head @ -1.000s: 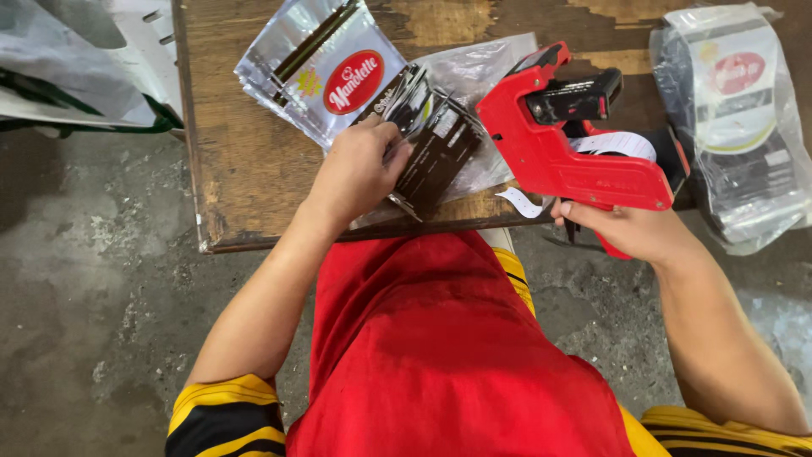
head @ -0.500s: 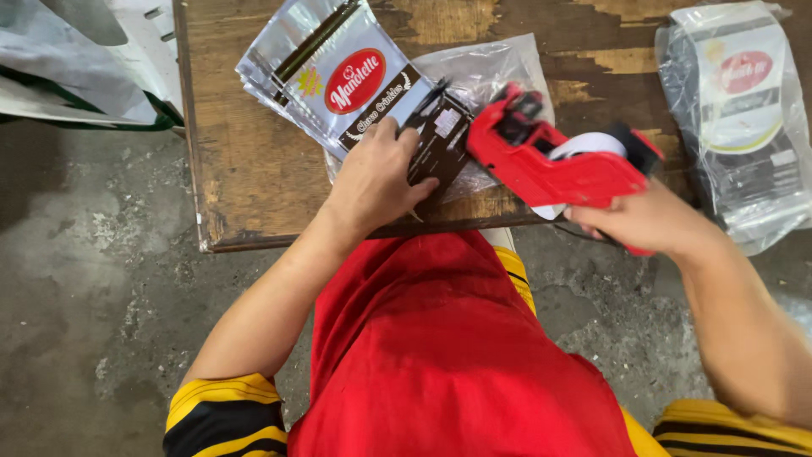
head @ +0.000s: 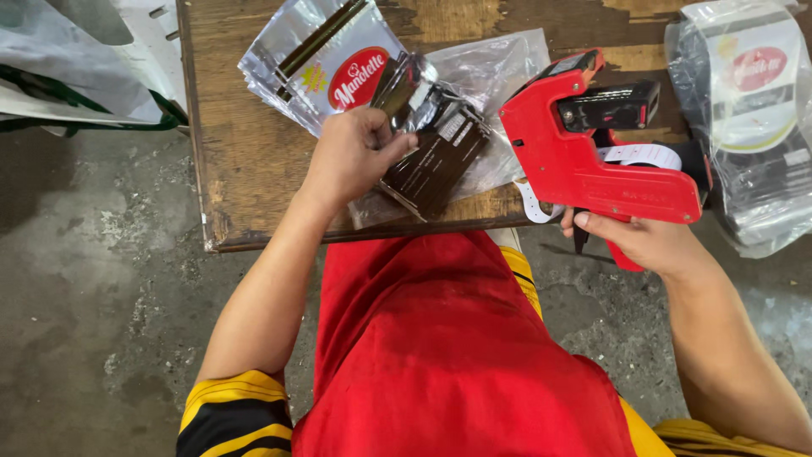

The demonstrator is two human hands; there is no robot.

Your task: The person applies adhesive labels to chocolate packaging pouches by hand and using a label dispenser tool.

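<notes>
Worn wooden surface (head: 254, 169) stood over a concrete floor (head: 85, 296). Nearest, at lower right, the right hand (head: 647, 241) had its fingers closed round the grip of the red label gun (head: 592, 161), now drawn back from the pack and raised. At centre, the left hand (head: 351, 156) pinched the dark clear-wrapped pack (head: 436, 152), fingers partly curled. Farther up lay silver pouches (head: 326, 59); more bagged packs (head: 753, 110) sat upper right.

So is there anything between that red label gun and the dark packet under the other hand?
Nothing visible. The red label gun in the right hand sits beside the dark packet, which the left hand pins down.
</notes>
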